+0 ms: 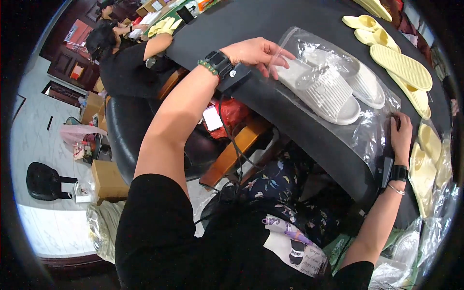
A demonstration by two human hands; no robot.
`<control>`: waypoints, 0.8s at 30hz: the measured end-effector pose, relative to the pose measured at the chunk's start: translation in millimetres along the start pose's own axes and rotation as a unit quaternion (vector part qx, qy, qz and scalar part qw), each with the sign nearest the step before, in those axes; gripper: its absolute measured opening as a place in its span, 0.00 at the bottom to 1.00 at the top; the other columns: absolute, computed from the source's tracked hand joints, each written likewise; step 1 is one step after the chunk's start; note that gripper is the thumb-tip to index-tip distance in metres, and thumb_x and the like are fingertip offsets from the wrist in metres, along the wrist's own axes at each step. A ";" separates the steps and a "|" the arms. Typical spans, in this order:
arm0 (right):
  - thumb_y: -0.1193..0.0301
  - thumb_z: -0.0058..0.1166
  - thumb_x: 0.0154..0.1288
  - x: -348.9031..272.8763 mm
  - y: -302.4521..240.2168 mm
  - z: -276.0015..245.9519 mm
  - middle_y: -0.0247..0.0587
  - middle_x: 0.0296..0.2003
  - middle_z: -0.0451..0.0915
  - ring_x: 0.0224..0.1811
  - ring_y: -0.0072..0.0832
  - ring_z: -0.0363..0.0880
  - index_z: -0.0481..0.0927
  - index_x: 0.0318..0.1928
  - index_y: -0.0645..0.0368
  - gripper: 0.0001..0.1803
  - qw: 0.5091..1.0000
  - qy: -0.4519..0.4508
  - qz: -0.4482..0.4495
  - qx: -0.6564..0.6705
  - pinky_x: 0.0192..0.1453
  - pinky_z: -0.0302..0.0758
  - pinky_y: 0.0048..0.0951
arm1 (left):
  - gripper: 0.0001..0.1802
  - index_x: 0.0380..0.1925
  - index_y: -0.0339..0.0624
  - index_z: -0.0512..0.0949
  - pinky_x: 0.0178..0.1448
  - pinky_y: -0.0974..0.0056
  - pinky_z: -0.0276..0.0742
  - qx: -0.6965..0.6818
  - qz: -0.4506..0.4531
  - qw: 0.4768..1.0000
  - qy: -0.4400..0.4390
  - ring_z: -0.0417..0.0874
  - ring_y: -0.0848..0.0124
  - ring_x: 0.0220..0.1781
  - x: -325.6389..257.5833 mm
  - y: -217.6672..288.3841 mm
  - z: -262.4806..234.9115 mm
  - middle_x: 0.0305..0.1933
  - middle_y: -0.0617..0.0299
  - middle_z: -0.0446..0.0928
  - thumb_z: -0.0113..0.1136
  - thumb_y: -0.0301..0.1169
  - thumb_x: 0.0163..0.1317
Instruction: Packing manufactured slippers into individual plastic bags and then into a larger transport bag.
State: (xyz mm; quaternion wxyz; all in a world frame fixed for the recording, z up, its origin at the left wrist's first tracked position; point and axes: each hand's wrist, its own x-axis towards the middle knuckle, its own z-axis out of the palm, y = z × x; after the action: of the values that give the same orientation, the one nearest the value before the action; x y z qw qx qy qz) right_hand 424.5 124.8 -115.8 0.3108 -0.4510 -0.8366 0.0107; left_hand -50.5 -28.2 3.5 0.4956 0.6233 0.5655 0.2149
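A clear plastic bag [369, 133] lies on the dark table with a pair of white slide slippers [333, 96] inside it. At the bag's left end my left hand [256, 52] reaches over the film, its fingers stretched and apart, touching the bag beside one slipper's end. My right hand [401, 135] is at the bag's right end, near the table's front edge. Its fingers are bent and closed on the film there. Both wrists carry dark bands with small black devices.
Several pale yellow slippers [401, 66] line the table's right side. Others, bagged in clear plastic [423, 169], lie nearer me. A black chair [130, 130] stands to my left by another seated person [123, 67]. Cables [237, 150] hang below the table edge.
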 end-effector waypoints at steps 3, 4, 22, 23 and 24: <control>0.69 0.56 0.67 -1.9 -1.7 0.4 0.50 0.49 0.79 0.54 0.49 0.75 0.79 0.49 0.61 0.13 0.999 -0.018 0.030 0.018 0.61 0.69 0.42 | 0.28 0.67 0.44 0.70 0.37 0.71 0.84 -0.039 -0.011 0.999 0.011 0.87 0.68 0.42 2.3 9.8 1.5 0.57 0.56 0.79 0.59 0.39 0.70; 0.69 0.56 0.67 -1.9 -2.8 1.0 0.50 0.49 0.79 0.54 0.49 0.75 0.79 0.49 0.61 0.13 0.999 -0.018 0.031 0.018 0.61 0.69 0.42 | 0.28 0.67 0.44 0.70 0.37 0.71 0.84 -0.041 -0.020 0.999 0.005 0.88 0.66 0.43 3.0 12.8 2.7 0.58 0.56 0.79 0.59 0.40 0.70; 0.71 0.58 0.62 -2.8 -11.1 1.6 0.48 0.46 0.78 0.52 0.50 0.74 0.80 0.44 0.57 0.10 1.000 0.015 0.023 0.001 0.58 0.71 0.46 | 0.45 0.74 0.53 0.57 0.80 0.50 0.50 0.472 0.251 0.844 0.034 0.55 0.50 0.78 89.6 -18.2 13.4 0.79 0.50 0.51 0.66 0.40 0.57; 0.70 0.59 0.61 -6.0 -16.1 1.6 0.47 0.47 0.77 0.52 0.50 0.74 0.80 0.44 0.56 0.10 0.999 0.030 0.032 0.006 0.57 0.71 0.48 | 0.47 0.76 0.54 0.52 0.81 0.50 0.48 0.475 0.246 0.844 0.031 0.52 0.50 0.79 93.8 -14.3 20.0 0.80 0.49 0.48 0.65 0.39 0.59; 0.70 0.60 0.61 -7.6 -17.2 0.0 0.46 0.47 0.77 0.53 0.50 0.73 0.80 0.44 0.56 0.11 0.999 0.035 0.036 -0.001 0.57 0.72 0.48 | 0.47 0.76 0.52 0.50 0.82 0.52 0.46 0.473 0.228 0.850 0.024 0.50 0.50 0.80 96.6 -7.8 24.7 0.80 0.46 0.46 0.63 0.36 0.59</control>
State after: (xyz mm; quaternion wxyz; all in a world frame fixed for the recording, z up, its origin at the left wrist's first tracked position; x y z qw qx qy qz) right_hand 414.7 108.8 -114.5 0.3390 -0.4814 -0.8082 0.0047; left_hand -7.9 50.2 -41.7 0.0637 0.8884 0.4526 0.0432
